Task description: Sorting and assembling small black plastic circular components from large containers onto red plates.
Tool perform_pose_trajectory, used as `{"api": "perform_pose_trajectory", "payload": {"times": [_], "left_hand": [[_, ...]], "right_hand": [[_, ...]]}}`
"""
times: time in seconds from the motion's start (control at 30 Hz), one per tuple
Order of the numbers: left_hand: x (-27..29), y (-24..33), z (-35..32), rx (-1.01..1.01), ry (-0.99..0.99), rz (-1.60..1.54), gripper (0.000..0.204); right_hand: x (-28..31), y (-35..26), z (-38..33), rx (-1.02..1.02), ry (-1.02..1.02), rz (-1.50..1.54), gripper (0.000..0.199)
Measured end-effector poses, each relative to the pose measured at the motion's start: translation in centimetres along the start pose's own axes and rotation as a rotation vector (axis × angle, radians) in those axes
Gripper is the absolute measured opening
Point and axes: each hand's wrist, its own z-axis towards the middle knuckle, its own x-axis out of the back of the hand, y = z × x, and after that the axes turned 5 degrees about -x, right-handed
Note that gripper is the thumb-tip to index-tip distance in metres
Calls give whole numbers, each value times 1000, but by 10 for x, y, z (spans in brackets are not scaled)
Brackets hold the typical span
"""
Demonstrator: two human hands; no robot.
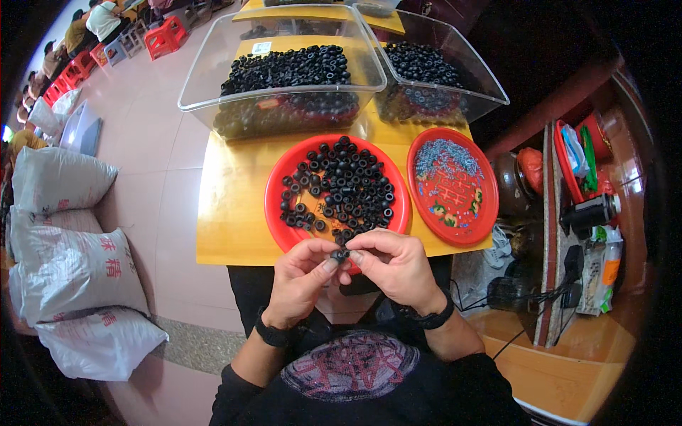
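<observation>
Just over the near rim of a red plastic plate (273, 186), both hands meet at a small black ring-shaped part (339, 255). My left hand (300, 277) pinches this part between thumb and fingers. From the other side, the thumb and forefinger of my right hand (399, 268) close against it; anything tiny between those fingertips is too small to make out. Many similar black parts (355, 177) with holes lie loose on the plate. To its right, a patterned red tray (465, 226) carries a scatter of tiny bluish clear pieces (449, 157).
Two clear plastic bins (284, 99) (490, 96) with more black parts stand at the back of the yellow table (231, 213). Stuffed white sacks (78, 273) are stacked on the floor at left. Cables (547, 295) and a cluttered shelf are at right. People sit far left near red stools (165, 39).
</observation>
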Motion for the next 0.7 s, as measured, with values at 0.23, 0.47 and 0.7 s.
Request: {"api": "perform_pose_trajectory", "payload": {"times": [0.23, 0.47, 0.7], "left_hand": [[0, -1, -2, -32, 12, 89, 21], [-5, 0, -7, -65, 69, 372, 22], [-6, 2, -10, -158, 92, 563, 19]], "right_hand": [[0, -1, 3, 135, 12, -288, 11], [-4, 2, 0, 221, 66, -468, 9], [0, 2, 3, 174, -15, -406, 5]]}}
